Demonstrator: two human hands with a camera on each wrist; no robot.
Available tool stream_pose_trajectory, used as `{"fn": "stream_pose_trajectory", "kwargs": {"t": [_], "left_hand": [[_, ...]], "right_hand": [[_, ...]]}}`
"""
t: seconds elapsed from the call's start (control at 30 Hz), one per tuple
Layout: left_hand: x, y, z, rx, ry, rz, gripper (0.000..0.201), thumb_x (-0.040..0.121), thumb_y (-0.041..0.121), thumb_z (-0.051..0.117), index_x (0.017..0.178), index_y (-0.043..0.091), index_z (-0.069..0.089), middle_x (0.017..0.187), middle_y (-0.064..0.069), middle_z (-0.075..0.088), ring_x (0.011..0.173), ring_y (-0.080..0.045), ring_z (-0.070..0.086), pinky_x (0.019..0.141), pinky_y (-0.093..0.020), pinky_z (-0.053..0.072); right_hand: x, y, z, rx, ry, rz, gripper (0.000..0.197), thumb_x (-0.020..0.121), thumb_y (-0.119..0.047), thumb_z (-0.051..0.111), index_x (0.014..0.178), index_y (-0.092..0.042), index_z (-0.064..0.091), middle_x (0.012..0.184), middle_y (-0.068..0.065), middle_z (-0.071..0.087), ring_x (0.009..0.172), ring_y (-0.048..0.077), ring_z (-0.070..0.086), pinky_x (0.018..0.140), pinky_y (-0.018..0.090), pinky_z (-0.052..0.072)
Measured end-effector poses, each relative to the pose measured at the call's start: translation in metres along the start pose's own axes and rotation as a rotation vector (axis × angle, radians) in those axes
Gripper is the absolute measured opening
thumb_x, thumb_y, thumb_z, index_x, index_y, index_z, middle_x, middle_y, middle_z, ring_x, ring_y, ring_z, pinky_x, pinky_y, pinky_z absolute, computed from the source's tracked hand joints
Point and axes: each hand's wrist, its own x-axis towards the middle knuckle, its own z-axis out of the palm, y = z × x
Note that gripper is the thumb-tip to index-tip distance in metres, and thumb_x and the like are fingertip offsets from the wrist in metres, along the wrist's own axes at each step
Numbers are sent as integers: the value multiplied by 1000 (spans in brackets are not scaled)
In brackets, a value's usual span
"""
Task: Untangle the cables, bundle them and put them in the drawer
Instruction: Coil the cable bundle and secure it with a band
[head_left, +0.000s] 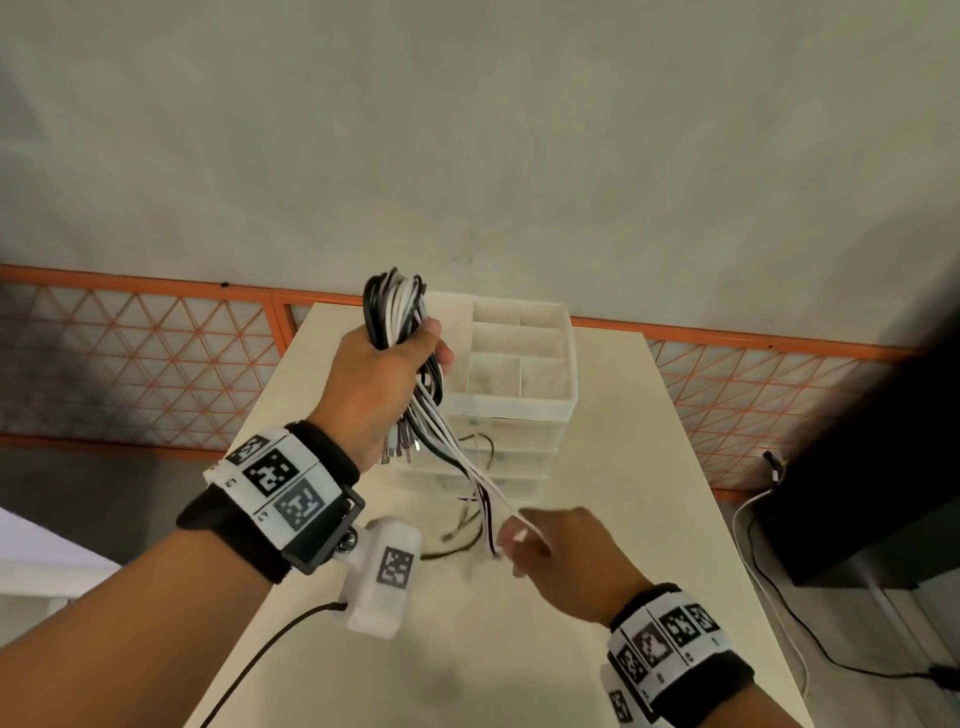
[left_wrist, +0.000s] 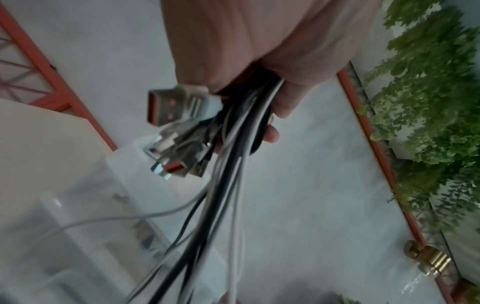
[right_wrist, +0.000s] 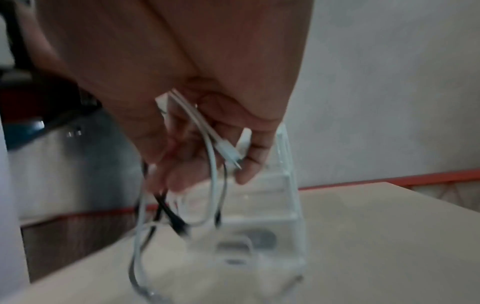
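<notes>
The cable bundle (head_left: 397, 312) is clasped in the left hand (head_left: 382, 387), whose grip is curled tight round the folded black and white strands; the bundle's long axis is held close to upright, its looped top standing above the fist and its loose ends falling below it; in the left wrist view the fingers (left_wrist: 270, 134) are seen wrapped about the strands, and a cluster of USB plugs (left_wrist: 171, 109) juts out just beside the heel of the hand; the left forearm is raised, the wrist kept above the bench (head_left: 649, 519); from the fist several trailing strands (head_left: 467, 467) slope down and to the right into the right hand (head_left: 558, 553), which is held lower, back upward, near the bench; its grip is closed on the strand ends, a small white connector (right_wrist: 228, 152) being pinched among the fingertips (right_wrist: 246, 174), though blur hides the exact hold; the white drawer unit (head_left: 519, 374) stands on the bench just behind both hands, its open top tray divided into compartments; an orange lattice railing (head_left: 156, 353) is seen beyond the bench.
</notes>
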Motion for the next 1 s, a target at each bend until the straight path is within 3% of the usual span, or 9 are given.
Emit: {"fn": "stream_pose_trajectory", "kwargs": {"t": [0.1,0.23,0.33,0.43,0.5,0.63,0.8,0.9,1.0], "left_hand": [[4,5,-4,15,-19,55,24,97,23,59,76,22,71,75,-8,67,72,-23,59,70,-42,47],[3,3,-6,59,-53,78,34,96,25,60,64,27,72,76,-10,67,75,-29,56,68,-43,47],[0,3,-1,85,-84,84,34,97,26,59,66,22,71,77,-11,68,75,-29,56,68,-42,48],[-6,4,8,85,-136,74,31,98,25,58,72,12,68,79,-13,67,73,-27,57,66,-38,48],[-9,3,14,102,-162,82,32,97,29,59,72,11,69,79,-11,67,72,-27,57,67,-40,49],[-8,4,15,147,-122,138,33,87,41,59,65,20,71,78,-10,70,72,-27,56,70,-45,47],[-6,4,5,108,-53,163,32,95,30,60,66,25,71,77,-6,70,72,-26,58,71,-47,49],[-5,2,3,56,10,134,34,95,27,60,63,27,71,75,-4,70,72,-27,57,73,-48,50],[-4,1,4,41,23,131,32,95,27,60,64,26,70,72,-1,70,73,-25,59,74,-48,50]], "right_hand": [[-3,15,9,-131,-110,152,30,99,-43,48,125,-43,64,111,-14,72,109,17,64,100,34,45],[-3,9,-8,-8,-48,135,56,72,-53,65,126,-40,53,125,-15,59,117,12,56,108,42,39],[2,-7,-30,247,255,-55,55,65,-45,75,113,-35,50,121,-10,55,112,2,55,98,19,42],[12,-40,-44,342,294,-172,63,71,-42,86,123,-34,51,129,-15,54,118,-2,52,92,6,39],[22,-61,-41,301,247,-204,59,74,-45,83,124,-35,54,123,-14,58,108,3,58,89,16,47],[36,-63,-17,178,285,-209,17,92,-34,64,100,-20,68,87,0,69,76,16,64,74,38,55],[32,-22,13,213,317,107,26,93,-21,58,75,-38,66,54,-8,57,54,12,61,58,30,54],[27,-4,25,133,257,221,12,91,-22,58,89,-25,69,64,-4,64,61,15,61,65,29,54],[20,9,29,145,214,286,19,91,-23,59,103,-14,70,81,2,71,79,23,65,79,36,56]]}}
